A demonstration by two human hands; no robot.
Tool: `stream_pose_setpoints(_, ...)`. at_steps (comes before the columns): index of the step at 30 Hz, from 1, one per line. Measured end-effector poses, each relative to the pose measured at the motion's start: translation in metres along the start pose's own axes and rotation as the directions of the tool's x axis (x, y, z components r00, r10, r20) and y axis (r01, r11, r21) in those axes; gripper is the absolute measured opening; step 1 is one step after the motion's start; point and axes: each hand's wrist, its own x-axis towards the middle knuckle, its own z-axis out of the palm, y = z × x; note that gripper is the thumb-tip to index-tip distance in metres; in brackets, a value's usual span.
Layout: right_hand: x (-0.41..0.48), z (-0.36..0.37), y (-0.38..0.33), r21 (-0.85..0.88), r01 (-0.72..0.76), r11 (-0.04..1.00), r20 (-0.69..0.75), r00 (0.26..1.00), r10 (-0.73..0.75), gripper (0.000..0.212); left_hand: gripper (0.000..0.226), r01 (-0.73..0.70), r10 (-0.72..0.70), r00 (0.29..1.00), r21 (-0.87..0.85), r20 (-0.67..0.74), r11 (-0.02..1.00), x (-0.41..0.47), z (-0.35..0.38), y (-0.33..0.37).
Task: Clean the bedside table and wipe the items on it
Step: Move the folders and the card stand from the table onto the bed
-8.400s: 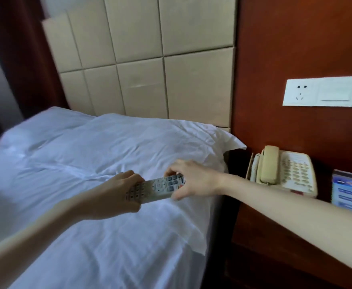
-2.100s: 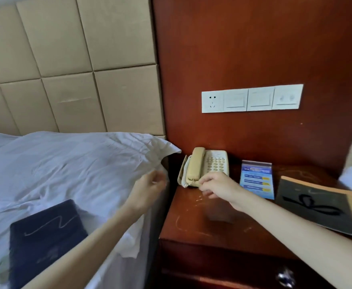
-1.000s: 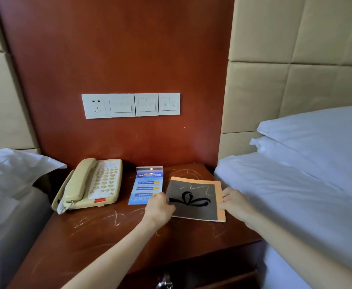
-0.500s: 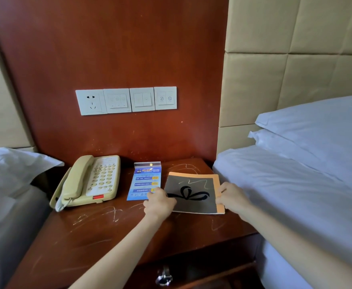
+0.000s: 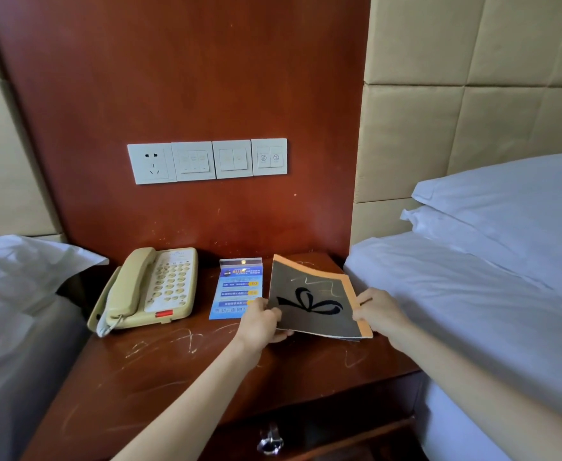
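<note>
Booklet (image 5: 313, 299): thin and square, with a matte grey cover, a black bow mark and an orange strip. It is bowed, at the counter's back right corner, with its near edge raised off the wood.
Left hand (image 5: 261, 322): pinches the booklet's near left corner, thumb on top and fingers curled beneath.
Right hand (image 5: 377, 314): grips the booklet's right edge, thumb on the orange strip.
Counter (image 5: 173, 367): glossy red-brown wood with pale scratches.
Phone (image 5: 150, 289): cream plastic, handset cradled, at the back left corner.
Card (image 5: 236, 291): glossy blue rectangle, flat between phone and booklet.
Switches (image 5: 206, 160): four white square plates on the wood panel above.
Beds (image 5: 472, 294): creased white sheets on both sides of the counter.
Knob (image 5: 270, 442): clear and faceted, below the front edge.
</note>
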Motion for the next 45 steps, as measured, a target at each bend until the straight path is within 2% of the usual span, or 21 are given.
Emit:
stream_pose_setpoints(3,0.001,0.005,-0.006,0.027,0.024,0.999,-0.008,1.000,-0.024,0.046,0.028,-0.062,0.062,0.998,-0.041,0.004,0.997,-0.008,-0.011,0.003)
stream_pose_setpoints(9,-0.010,0.036,-0.043,0.142,0.154,0.978,-0.041,0.988,-0.149,0.042,0.025,-0.199,0.201,0.978,0.047,-0.051,0.979,-0.036,-0.055,0.008)
stream_pose_setpoints(13,-0.026,0.068,-0.073,0.203,0.240,0.949,-0.003,0.970,-0.244,0.032,0.026,-0.167,0.173,0.983,0.102,-0.061,0.981,-0.057,-0.102,0.006)
stream_pose_setpoints(16,-0.041,0.097,-0.097,0.241,0.277,0.930,0.044,0.954,-0.296,0.028,0.026,-0.164,0.189,0.977,0.225,-0.097,0.960,-0.076,-0.144,0.004)
stream_pose_setpoints(18,-0.052,0.121,-0.114,0.326,0.255,0.910,0.104,0.947,-0.303,0.026,0.028,-0.151,0.210,0.969,0.355,-0.133,0.923,-0.090,-0.174,0.002)
stream_pose_setpoints(20,-0.066,0.145,-0.133,0.442,0.213,0.872,0.157,0.938,-0.308,0.026,0.029,-0.131,0.214,0.961,0.389,-0.177,0.912,-0.107,-0.205,0.001)
stream_pose_setpoints(27,-0.127,0.225,-0.193,0.568,0.224,0.792,0.290,0.846,-0.447,0.030,0.016,-0.016,0.229,0.848,0.410,-0.477,0.912,-0.178,-0.293,-0.012)
stream_pose_setpoints(32,-0.177,0.262,-0.222,0.606,0.347,0.716,0.314,0.722,-0.616,0.033,0.014,0.101,0.196,0.791,0.440,-0.579,0.892,-0.230,-0.339,-0.024)
stream_pose_setpoints(38,-0.226,0.293,-0.253,0.566,0.522,0.638,0.312,0.581,-0.752,0.034,0.006,0.159,0.237,0.662,0.442,-0.711,0.883,-0.277,-0.376,-0.037)
stream_pose_setpoints(42,-0.253,0.313,-0.272,0.544,0.558,0.627,0.322,0.551,-0.769,0.035,0.006,0.241,0.217,0.617,0.445,-0.756,0.863,-0.298,-0.400,-0.037)
stream_pose_setpoints(45,-0.268,0.328,-0.281,0.537,0.528,0.658,0.373,0.550,-0.747,0.035,0.016,0.300,0.205,0.605,0.459,-0.770,0.836,-0.315,-0.424,-0.032)
